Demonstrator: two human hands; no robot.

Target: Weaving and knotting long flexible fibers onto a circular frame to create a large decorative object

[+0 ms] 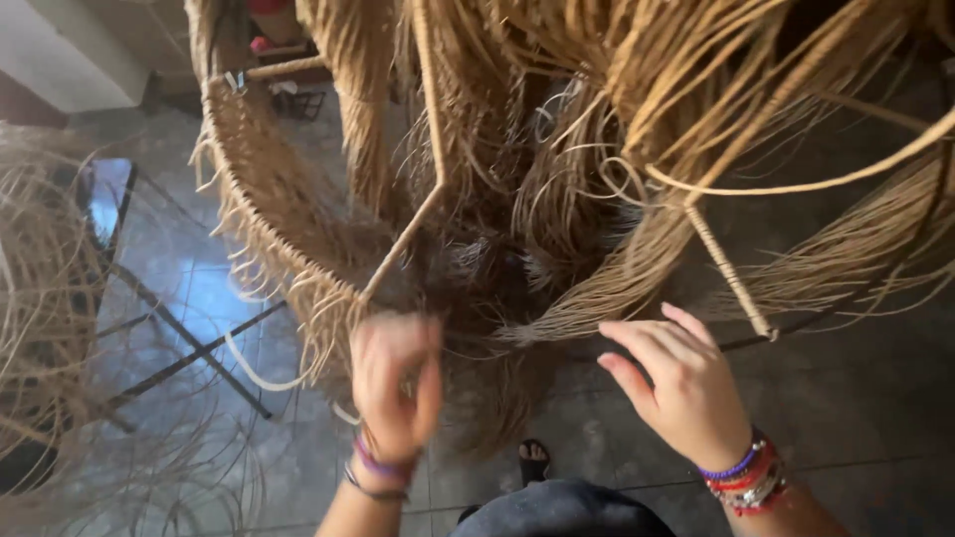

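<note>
- Tan rattan strands hanging in thick bundles from a half-woven frame, filling the view from ten o'clock round to three o'clock.
- Weaving step in hand, by the look of it: loose ends gathered near the woven rim, just above the left hand at about seven o'clock.
- Left hand blurred by motion, raised against the fringe under the rim; fingers seemingly curled, perhaps pinching a strand, though cannot tell for sure through the blur.
- Right hand at five o'clock, open and relaxed, fingers loosely spread and slightly bent, holding nothing; fingertips near a wrapped spoke and the sweep of strands at its left, apparently not touching.
- Beaded bracelets on the right wrist, darker bands on the left.
- Next move, as a judgement: calls for picking one strand out of the tangle and steadying the spoke with the free hand.
- Tiled floor below; black metal stand at nine o'clock.
</note>
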